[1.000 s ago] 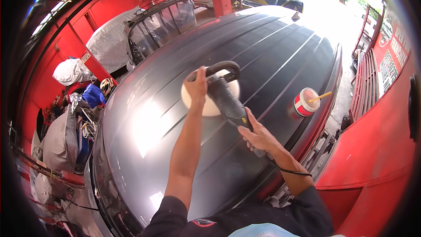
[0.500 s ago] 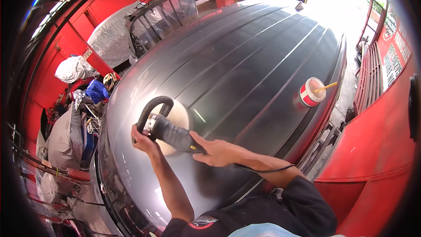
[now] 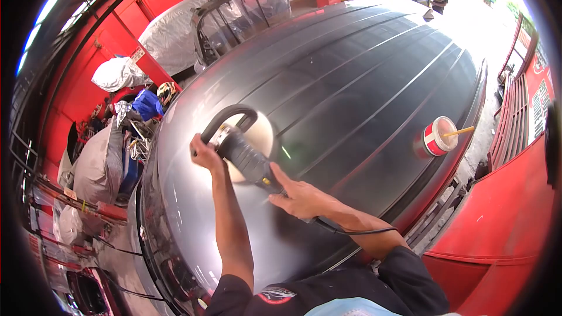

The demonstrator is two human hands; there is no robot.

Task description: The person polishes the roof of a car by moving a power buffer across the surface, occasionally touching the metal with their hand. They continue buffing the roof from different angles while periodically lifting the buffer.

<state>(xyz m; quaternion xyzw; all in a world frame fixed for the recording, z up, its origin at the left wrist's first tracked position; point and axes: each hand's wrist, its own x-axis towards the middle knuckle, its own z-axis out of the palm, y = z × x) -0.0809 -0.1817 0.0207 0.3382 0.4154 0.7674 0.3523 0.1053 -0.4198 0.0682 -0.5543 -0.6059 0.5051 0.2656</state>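
A dark polisher (image 3: 249,155) with a round pale pad (image 3: 261,136) lies against the grey vehicle roof (image 3: 363,123), near its left end. My left hand (image 3: 207,154) is closed around the left end of the polisher's black loop handle. Around the rear of the polisher's body my right hand (image 3: 301,198) is wrapped, thumb along the top. A black cord (image 3: 351,232) runs from the tool's rear end along my right forearm. Part of the pad is hidden behind the tool body.
A red-and-white can (image 3: 436,136) with a yellow stick stands on the roof's right side. Red panels (image 3: 492,216) rise at right. Covered vehicles (image 3: 170,38) and bundled items stand at left. A person (image 3: 439,0) stands beyond the roof's far end.
My view has turned, so the roof and can appear farther right. Both hands stay on the polisher, which appears higher and farther right in the picture, its pad still against the roof.
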